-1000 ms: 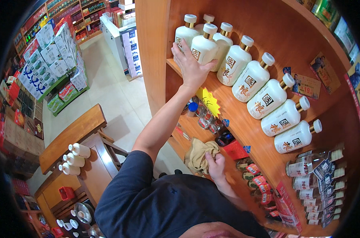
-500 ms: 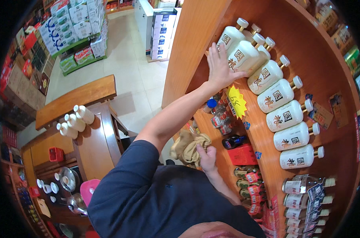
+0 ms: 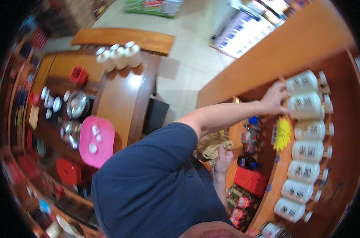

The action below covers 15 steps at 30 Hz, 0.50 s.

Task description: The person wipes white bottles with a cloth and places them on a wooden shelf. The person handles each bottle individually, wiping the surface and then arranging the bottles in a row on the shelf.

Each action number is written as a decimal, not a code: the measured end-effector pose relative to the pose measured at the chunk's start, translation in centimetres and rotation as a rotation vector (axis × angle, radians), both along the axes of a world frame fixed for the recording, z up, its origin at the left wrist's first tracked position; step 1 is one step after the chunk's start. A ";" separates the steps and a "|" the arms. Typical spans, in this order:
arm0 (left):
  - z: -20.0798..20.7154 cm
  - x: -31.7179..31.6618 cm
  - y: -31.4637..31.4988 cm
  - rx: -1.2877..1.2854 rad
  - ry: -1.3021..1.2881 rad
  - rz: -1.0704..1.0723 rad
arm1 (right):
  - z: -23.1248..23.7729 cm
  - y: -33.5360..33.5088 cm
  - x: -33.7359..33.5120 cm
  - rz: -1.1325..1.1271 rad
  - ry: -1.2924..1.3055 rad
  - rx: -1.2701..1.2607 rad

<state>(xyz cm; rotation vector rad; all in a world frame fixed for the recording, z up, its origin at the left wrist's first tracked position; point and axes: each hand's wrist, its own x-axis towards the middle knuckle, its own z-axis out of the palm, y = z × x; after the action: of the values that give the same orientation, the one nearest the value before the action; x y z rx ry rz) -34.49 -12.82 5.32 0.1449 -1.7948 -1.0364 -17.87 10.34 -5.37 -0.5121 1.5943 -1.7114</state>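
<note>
My left hand (image 3: 276, 98) reaches across to the shelf, its fingers apart and touching the base end of white bottles (image 3: 305, 104) at the far end of a row. These bottles have white caps, gold necks and dark lettering. Some motion blur softens the fingertips. Lower down and closer to my body, my right hand (image 3: 223, 159) is closed on a crumpled tan cloth (image 3: 211, 147). Between the two hands, a yellow starburst price tag (image 3: 283, 134) sticks up from the shelf edge.
A lower shelf holds a dark blue bottle (image 3: 247, 162), a red box (image 3: 249, 180) and small jars (image 3: 237, 198). On the left, a wooden table (image 3: 120, 107) carries three white bottles (image 3: 118, 57) and a pink tray (image 3: 98, 154) with small white cups. A bench (image 3: 122, 38) stands behind it.
My view has swung, so the shelf appears farther right and the pink tray shows more fully. My left hand has shifted from over the end bottles to their base end. The cloth stays in my right hand.
</note>
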 end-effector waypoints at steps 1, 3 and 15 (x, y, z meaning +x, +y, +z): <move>-1.3 1.2 -0.5 0.051 0.051 -0.052 | 0.0 -0.2 0.0 0.007 0.029 -0.030; -5.3 4.7 -2.8 0.090 -0.007 0.023 | 0.0 -0.8 -0.1 0.000 0.001 -0.016; -20.8 42.3 -26.2 0.170 -0.375 1.454 | 0.7 -5.5 1.1 0.109 -0.025 0.099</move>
<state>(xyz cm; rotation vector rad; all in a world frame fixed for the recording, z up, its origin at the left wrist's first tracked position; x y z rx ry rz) 7.85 -39.04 -15.49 1.5511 -1.3309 -0.0611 -16.80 4.88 -4.72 -0.5164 1.5947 -1.5447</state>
